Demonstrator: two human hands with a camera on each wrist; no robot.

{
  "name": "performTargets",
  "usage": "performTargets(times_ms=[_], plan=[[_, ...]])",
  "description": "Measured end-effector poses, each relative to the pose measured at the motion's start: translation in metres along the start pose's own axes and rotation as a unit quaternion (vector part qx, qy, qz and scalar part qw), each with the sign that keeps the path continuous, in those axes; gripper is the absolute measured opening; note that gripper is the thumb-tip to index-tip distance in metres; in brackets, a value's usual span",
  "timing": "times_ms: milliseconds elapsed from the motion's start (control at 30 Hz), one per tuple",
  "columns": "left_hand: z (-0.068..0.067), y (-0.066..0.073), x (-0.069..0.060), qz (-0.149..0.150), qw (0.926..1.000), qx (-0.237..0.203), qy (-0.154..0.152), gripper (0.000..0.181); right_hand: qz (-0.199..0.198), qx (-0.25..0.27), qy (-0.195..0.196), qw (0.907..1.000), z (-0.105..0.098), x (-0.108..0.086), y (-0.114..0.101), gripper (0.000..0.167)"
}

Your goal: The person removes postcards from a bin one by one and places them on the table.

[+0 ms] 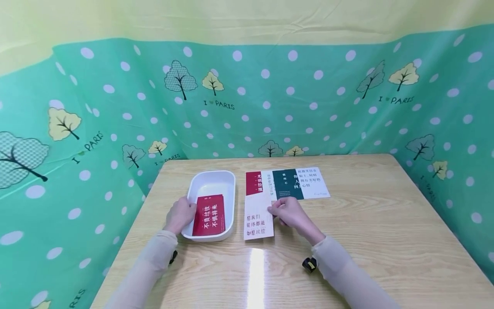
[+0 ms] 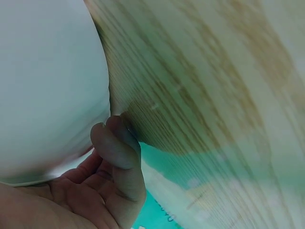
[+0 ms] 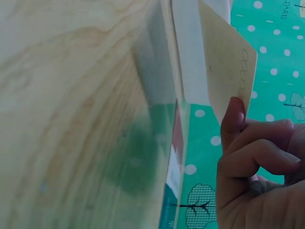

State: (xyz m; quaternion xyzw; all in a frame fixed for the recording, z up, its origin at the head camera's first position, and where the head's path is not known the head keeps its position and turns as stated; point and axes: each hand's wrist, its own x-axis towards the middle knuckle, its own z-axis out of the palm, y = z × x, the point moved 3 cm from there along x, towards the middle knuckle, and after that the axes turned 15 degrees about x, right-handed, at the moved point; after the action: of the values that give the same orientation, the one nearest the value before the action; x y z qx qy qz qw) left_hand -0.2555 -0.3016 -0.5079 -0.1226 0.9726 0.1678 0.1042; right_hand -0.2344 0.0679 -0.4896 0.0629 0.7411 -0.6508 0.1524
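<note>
White card (image 1: 259, 210), apparently “愿我们”

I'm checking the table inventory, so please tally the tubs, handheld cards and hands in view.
White tub: 1
Card held in the hands: 1
Hands: 2 (left hand, right hand)
Total: 4

Your head view is bright, with a white stripe of glare (image 1: 256, 277) on the shiny table (image 1: 366, 240). Near the sides, dots on the cloth (image 1: 308, 60) look stretched. Your wrist views are dimmer. In the left one, the white tub (image 2: 47, 86) looks grayish. In the right one, the table is blurry and mirrors some green.
</note>
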Motion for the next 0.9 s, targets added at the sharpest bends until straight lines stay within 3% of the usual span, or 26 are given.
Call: performTargets(times_ms=[500,900], plan=[[0.001,-0.002,-0.001,0.001,1.0,0.005,-0.001,0.044,0.007,-0.083,-0.023,0.9963,-0.001,-0.003,0.021,0.017],[0.0,-0.001,0.0,-0.004,1.0,0.005,-0.004,0.045,0.001,-0.17,-0.062,0.9836,-0.004,0.001,0.027,0.027]])
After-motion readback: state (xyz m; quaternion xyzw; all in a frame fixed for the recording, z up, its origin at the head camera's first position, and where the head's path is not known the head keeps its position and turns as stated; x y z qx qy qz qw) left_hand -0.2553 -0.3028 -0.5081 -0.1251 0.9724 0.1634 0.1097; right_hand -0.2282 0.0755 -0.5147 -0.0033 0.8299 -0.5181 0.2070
